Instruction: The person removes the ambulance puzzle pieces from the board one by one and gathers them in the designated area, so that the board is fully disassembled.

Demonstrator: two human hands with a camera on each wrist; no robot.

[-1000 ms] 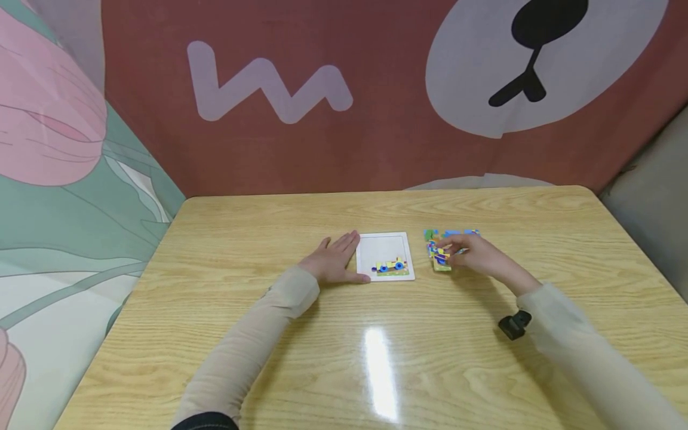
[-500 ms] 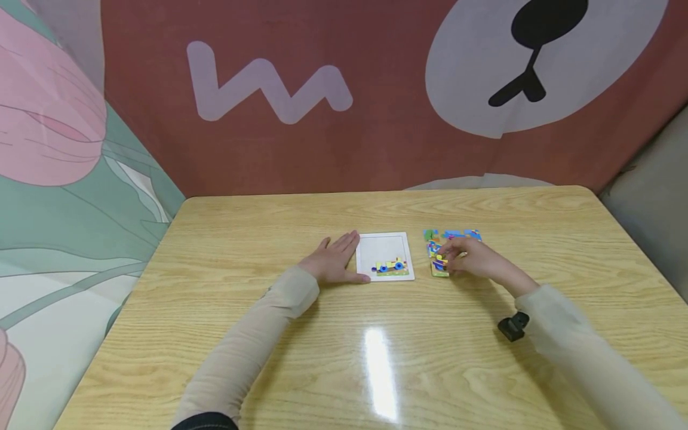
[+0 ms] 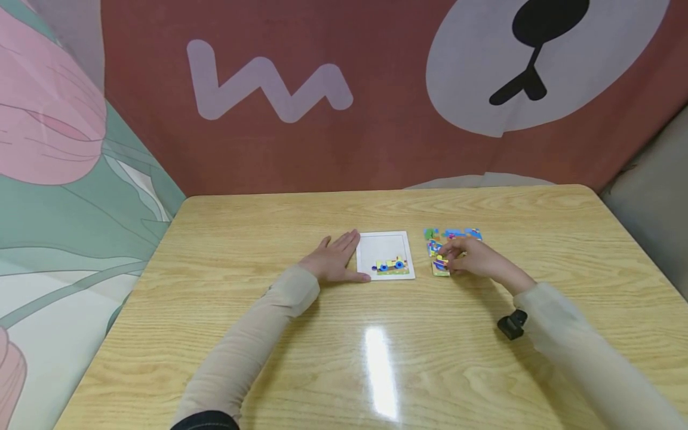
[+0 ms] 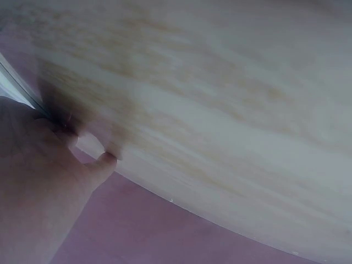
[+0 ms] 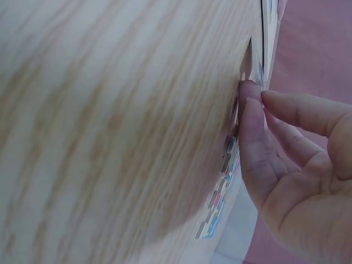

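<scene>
A white square puzzle tray (image 3: 384,245) lies on the table, with joined pieces showing a yellow vehicle (image 3: 391,266) along its lower edge. My left hand (image 3: 335,261) rests with spread fingers at the tray's left edge; the left wrist view shows this hand (image 4: 41,159) dimly beside the tray's rim. To the tray's right, my right hand (image 3: 470,257) pinches a colourful puzzle piece (image 3: 440,269) at its near-left side. In the right wrist view the piece (image 5: 256,66) stands tilted at the fingertips, its face mostly hidden.
Several loose puzzle pieces (image 3: 454,233) lie beyond and partly under my right hand. The wood-grain table (image 3: 258,239) ends at a red-brown patterned wall (image 3: 322,155). A black device (image 3: 512,324) sits at my right wrist.
The puzzle piece at my right fingertips has shifted slightly towards me and turned, and my right hand has drawn back a little. My left hand and the tray stay put.
</scene>
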